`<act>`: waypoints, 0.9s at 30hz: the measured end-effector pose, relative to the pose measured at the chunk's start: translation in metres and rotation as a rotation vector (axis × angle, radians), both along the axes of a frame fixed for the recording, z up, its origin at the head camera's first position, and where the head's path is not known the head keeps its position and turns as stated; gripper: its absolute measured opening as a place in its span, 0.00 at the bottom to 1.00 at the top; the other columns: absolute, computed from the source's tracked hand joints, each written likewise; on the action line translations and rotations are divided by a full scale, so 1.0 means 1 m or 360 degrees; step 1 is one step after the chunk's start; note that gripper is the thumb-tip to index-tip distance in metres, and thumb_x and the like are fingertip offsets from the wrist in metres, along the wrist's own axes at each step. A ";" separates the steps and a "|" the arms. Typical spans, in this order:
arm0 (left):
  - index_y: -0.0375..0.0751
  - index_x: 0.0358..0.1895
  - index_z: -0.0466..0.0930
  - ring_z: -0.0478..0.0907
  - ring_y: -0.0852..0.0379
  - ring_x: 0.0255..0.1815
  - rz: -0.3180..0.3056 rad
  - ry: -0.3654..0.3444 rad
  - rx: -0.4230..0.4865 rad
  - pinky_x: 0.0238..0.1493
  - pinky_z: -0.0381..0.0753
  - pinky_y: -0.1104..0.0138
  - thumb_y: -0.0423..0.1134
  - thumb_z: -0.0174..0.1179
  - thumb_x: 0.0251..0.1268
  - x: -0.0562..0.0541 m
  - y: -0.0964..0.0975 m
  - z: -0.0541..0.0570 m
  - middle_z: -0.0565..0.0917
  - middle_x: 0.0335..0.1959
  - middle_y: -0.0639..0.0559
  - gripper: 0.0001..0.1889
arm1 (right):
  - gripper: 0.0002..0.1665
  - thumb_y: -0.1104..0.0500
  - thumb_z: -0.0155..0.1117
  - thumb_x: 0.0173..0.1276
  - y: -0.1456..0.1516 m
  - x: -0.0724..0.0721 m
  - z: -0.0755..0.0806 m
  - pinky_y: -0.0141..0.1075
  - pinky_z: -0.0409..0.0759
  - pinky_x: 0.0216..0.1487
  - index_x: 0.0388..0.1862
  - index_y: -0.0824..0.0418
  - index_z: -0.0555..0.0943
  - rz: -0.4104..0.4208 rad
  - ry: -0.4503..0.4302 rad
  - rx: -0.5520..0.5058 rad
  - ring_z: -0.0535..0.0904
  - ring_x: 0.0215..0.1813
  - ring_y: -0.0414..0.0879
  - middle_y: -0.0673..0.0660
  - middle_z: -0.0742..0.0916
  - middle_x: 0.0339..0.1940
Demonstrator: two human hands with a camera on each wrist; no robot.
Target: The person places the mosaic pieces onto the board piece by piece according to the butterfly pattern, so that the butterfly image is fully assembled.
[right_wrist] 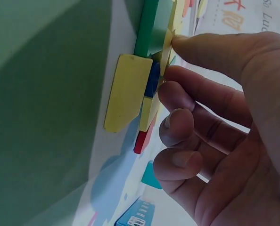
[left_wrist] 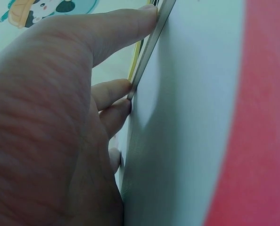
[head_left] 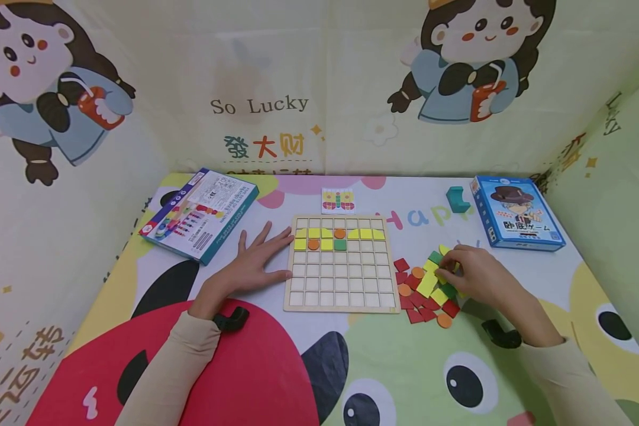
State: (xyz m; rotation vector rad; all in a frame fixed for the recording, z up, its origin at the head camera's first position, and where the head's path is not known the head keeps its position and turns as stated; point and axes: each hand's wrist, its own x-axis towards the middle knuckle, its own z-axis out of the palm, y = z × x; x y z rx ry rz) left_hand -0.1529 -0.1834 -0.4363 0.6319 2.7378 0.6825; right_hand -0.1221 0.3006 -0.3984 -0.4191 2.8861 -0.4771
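Observation:
A wooden grid board [head_left: 343, 286] lies mid-table, with yellow, orange and green tiles in two rows near its far edge. My left hand [head_left: 259, 263] is spread flat beside it, its thumb and index fingertips at the board's left edge. At the board's right lies a loose pile of red tiles [head_left: 415, 316], yellow, green and orange ones among them. Over the pile's far right side, my right hand [head_left: 476, 273] has curled fingers. In the right wrist view its thumb and index finger pinch a yellow tile [right_wrist: 165, 52]; a green block [right_wrist: 154, 28] stands alongside.
A small card [head_left: 338, 201] with a butterfly pattern lies behind the board. Game boxes flank the work: a teal-and-white box [head_left: 202, 213] at the back left, a blue box [head_left: 519, 213] at the back right. A teal curved piece [head_left: 458, 200] lies near the blue box.

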 end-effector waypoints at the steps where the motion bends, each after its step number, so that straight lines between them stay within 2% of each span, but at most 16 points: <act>1: 0.62 0.86 0.55 0.29 0.42 0.92 -0.0001 0.0001 -0.0001 0.80 0.17 0.28 0.69 0.63 0.65 0.000 0.000 0.000 0.51 0.90 0.59 0.49 | 0.11 0.54 0.77 0.68 0.000 0.000 -0.001 0.37 0.85 0.43 0.45 0.58 0.91 0.0002 0.0000 0.0004 0.82 0.43 0.46 0.53 0.89 0.39; 9: 0.62 0.86 0.55 0.29 0.43 0.92 -0.0007 0.0001 0.0006 0.80 0.17 0.28 0.68 0.64 0.65 -0.002 0.000 0.000 0.51 0.90 0.59 0.49 | 0.11 0.53 0.77 0.67 -0.006 -0.001 -0.001 0.37 0.84 0.40 0.43 0.58 0.90 0.0017 0.0030 0.0019 0.81 0.40 0.45 0.52 0.88 0.37; 19: 0.63 0.86 0.54 0.29 0.42 0.92 0.0005 -0.0008 -0.0006 0.80 0.17 0.28 0.69 0.64 0.64 -0.001 0.001 -0.001 0.50 0.90 0.59 0.49 | 0.15 0.53 0.78 0.67 -0.019 -0.002 -0.003 0.43 0.89 0.43 0.48 0.61 0.90 0.0006 0.0085 0.0029 0.82 0.42 0.48 0.56 0.88 0.41; 27: 0.62 0.86 0.54 0.29 0.43 0.92 0.0001 0.0000 0.0003 0.80 0.17 0.28 0.69 0.64 0.64 -0.001 0.000 -0.002 0.51 0.90 0.59 0.49 | 0.18 0.53 0.78 0.67 -0.019 -0.005 -0.003 0.42 0.88 0.42 0.50 0.62 0.89 0.0039 0.0102 0.0024 0.80 0.40 0.47 0.55 0.87 0.39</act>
